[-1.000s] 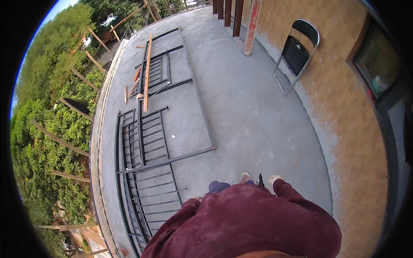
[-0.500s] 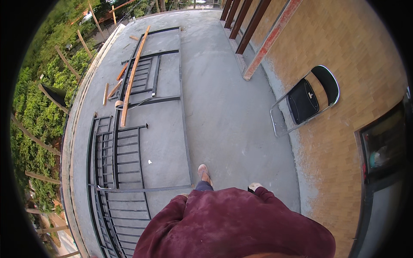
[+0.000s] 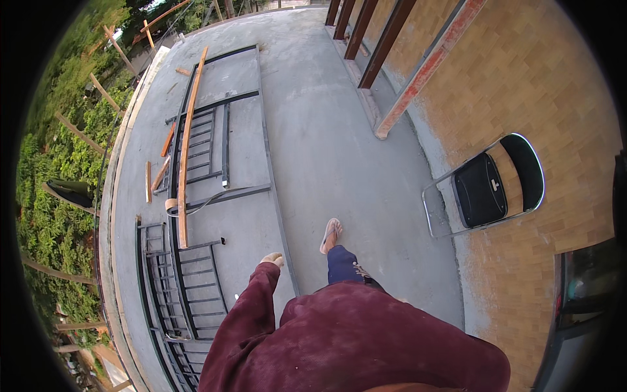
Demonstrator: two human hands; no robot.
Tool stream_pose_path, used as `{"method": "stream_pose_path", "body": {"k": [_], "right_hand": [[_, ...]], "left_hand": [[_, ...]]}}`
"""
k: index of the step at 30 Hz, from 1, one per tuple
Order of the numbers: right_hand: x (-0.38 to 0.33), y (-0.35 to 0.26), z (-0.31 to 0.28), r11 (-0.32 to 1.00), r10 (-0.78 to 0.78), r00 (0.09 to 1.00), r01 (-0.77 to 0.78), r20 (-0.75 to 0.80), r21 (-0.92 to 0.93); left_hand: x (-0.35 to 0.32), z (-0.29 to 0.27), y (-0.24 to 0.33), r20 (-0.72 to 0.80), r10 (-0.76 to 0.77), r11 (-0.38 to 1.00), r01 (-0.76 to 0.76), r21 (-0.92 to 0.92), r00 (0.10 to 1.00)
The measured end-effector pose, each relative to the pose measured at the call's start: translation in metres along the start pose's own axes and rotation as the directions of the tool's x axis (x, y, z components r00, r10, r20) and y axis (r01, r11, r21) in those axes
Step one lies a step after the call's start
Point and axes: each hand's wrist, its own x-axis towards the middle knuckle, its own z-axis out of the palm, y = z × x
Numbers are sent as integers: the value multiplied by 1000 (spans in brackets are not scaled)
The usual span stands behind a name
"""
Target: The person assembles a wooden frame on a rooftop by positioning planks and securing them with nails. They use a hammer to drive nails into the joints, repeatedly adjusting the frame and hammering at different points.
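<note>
My left hand (image 3: 273,259) swings forward at the end of a maroon sleeve (image 3: 251,300). Its fingers look loosely curled, with nothing visible in them. It hangs above the grey concrete floor, nearest to the long edge bar of a dark metal frame (image 3: 266,140) lying flat, and appears not to touch it. My right hand is hidden behind the maroon top (image 3: 379,333). One foot in a sandal (image 3: 332,236) is out ahead, below a dark blue trouser leg (image 3: 344,262).
A long wooden plank (image 3: 189,147) lies across the frame, with barred metal panels (image 3: 196,281) nearby. At right, a black folding chair (image 3: 480,186) leans against the tan wall (image 3: 529,85). Brown posts (image 3: 385,42) and a red-streaked post (image 3: 428,72) stand ahead. Trees border the left floor edge.
My left arm has come forward, bringing its hand into clear view. The right hand has gone out of sight. A foot has stepped ahead, and the chair and frame appear lower in view.
</note>
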Motion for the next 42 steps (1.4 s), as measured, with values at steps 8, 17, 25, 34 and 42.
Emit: {"method": "stream_pose_path", "body": {"k": [8, 17, 25, 34, 42], "right_hand": [[147, -150, -215, 938, -181, 982, 158, -46, -309], [193, -466, -577, 717, -305, 787, 561, -536, 415], [255, -522, -594, 930, -214, 937, 282, -276, 235], [362, -577, -639, 977, 43, 997, -54, 61, 204], [528, -712, -898, 979, 3, 998, 12, -69, 204]], "left_hand": [[119, -39, -38, 376, -256, 821, -5, 571, 891], [310, -134, 140, 306, -256, 886, 97, 453, 917], [539, -260, 366, 357, -117, 839, -99, 535, 927], [759, -427, 518, 18, 17, 991, -19, 135, 1000], [871, -437, 647, 158, -302, 930, 255, 264, 940]]}}
